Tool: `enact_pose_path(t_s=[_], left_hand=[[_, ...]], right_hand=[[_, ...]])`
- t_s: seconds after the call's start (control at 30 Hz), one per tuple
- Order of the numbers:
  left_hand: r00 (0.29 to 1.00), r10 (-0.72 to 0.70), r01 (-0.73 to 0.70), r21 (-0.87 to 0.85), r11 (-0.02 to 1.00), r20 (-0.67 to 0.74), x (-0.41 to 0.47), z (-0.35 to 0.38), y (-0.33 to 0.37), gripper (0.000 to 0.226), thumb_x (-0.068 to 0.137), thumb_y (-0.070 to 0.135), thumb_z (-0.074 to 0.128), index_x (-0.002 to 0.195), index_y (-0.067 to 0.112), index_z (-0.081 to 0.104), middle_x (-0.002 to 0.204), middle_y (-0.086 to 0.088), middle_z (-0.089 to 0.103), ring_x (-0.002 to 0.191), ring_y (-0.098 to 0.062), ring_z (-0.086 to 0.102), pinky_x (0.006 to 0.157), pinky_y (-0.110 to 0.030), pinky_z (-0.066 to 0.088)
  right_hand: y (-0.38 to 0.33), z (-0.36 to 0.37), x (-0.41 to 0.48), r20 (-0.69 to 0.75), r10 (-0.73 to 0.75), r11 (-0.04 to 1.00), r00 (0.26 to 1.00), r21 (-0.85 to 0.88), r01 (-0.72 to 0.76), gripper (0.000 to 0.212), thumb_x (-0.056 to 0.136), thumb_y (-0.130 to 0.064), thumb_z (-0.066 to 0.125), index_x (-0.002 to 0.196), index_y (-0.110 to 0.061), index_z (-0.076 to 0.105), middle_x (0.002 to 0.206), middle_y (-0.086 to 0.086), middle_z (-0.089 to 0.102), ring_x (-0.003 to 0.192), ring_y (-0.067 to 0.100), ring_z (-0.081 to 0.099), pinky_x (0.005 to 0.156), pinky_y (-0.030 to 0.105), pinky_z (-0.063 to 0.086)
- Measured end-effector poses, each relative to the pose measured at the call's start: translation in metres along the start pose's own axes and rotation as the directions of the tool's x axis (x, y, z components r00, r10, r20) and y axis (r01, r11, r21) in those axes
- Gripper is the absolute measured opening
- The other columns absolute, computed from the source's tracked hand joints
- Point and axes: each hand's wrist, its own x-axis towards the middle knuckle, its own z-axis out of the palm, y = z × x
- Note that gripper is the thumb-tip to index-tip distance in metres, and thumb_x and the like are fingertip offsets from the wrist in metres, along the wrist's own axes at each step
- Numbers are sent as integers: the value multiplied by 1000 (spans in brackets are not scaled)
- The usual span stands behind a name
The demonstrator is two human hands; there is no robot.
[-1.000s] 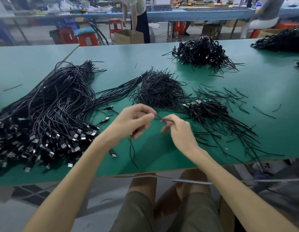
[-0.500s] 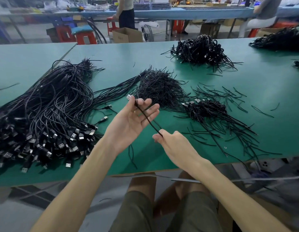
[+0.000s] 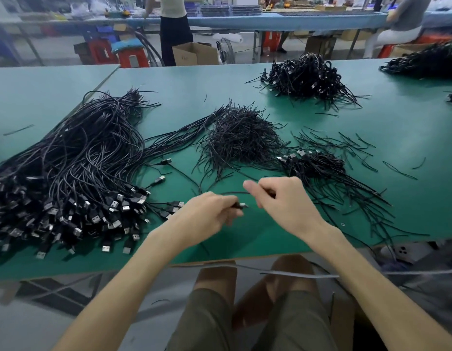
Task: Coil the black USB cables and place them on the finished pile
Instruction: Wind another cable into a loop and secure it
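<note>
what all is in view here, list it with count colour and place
table: one, green, fills the view
loose cables: one big pile, black, left
thin ties: one heap, black, centre
coiled cables: one small pile, black, right of the hands
far pile: one, black, far centre-right
edge pile: one, black, far right corner
cardboard box: one, brown, floor beyond the table
stools: at least two, red, floor far left
held cable: one, black, between both hands
left hand: one, grips the held cable's plug end
right hand: one, pinches the held cable, blurred
</note>
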Motion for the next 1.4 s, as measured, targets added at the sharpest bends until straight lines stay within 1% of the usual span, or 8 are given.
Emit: enact_pose_path(t_s=[0.27,0.43,0.63,0.73,0.87,1.03,1.27,1.4], left_hand=[[883,-243,-92,-658,747,-401,7,25,12,24,104,15,55,118,25,72,111,11,76,106,-9,69,95,-24,49],[942,-277,-186,-982,43,-191,7,16,24,45,110,29,35,140,2,54,142,-10,62,135,-22,55,107,-31,48],[933,-356,-235,-852,-468,-62,4,-23,13,31,111,32,38,98,16,61,63,13,46,49,-4,39,55,-17,37],[932,-341,-199,-962,-187,-127,-8,-34,-3,38,107,37,45,77,20,60,55,12,27,45,-6,20,47,-21,20],[981,-127,56,-414,909,-145,-14,-5,-7,34,101,40,50,75,22,58,55,10,56,48,-7,47,52,-23,40],[927,-226,82,-425,901,-300,-11,18,-7,30,106,41,47,102,24,71,92,8,76,80,-10,67,74,-35,52],[883,-469,-198,-909,-367,-3,13,3,11,44,109,31,36,132,2,58,121,-6,73,110,-17,71,95,-31,53],[922,-388,-233,-784,-575,10,1,-30,2,27,107,25,44,89,14,61,61,13,43,48,-5,35,57,-20,44]], right_hand=[[-22,13,-11,4,104,881,995,463,-94,49,107,-35,48,67,-8,60,47,0,49,44,13,43,52,26,36],[-38,33,-10,-45,27,914,999,406,-6,45,107,-36,48,65,-22,52,46,-8,43,41,10,36,48,21,31],[-3,45,-20,146,-8,978,989,209,-23,57,105,-55,40,63,-18,51,53,-5,50,47,10,43,57,29,40],[22,30,-11,193,25,993,981,-120,-1,62,100,-63,32,65,-15,50,56,-2,53,52,16,48,88,38,45],[27,18,7,46,-73,903,996,-422,85,53,97,-57,44,67,-14,53,60,2,56,59,24,47,81,42,43],[-6,28,11,-109,-64,994,992,84,73,51,106,-39,48,60,-18,48,48,-9,43,47,15,43,66,17,33],[-23,54,-16,-18,-95,984,995,147,97,43,109,-28,41,68,-13,46,54,-12,37,48,20,36,72,23,34],[0,49,-16,125,-36,999,991,-17,39,50,105,-44,34,72,-10,48,58,-2,50,54,24,44,88,42,41]])
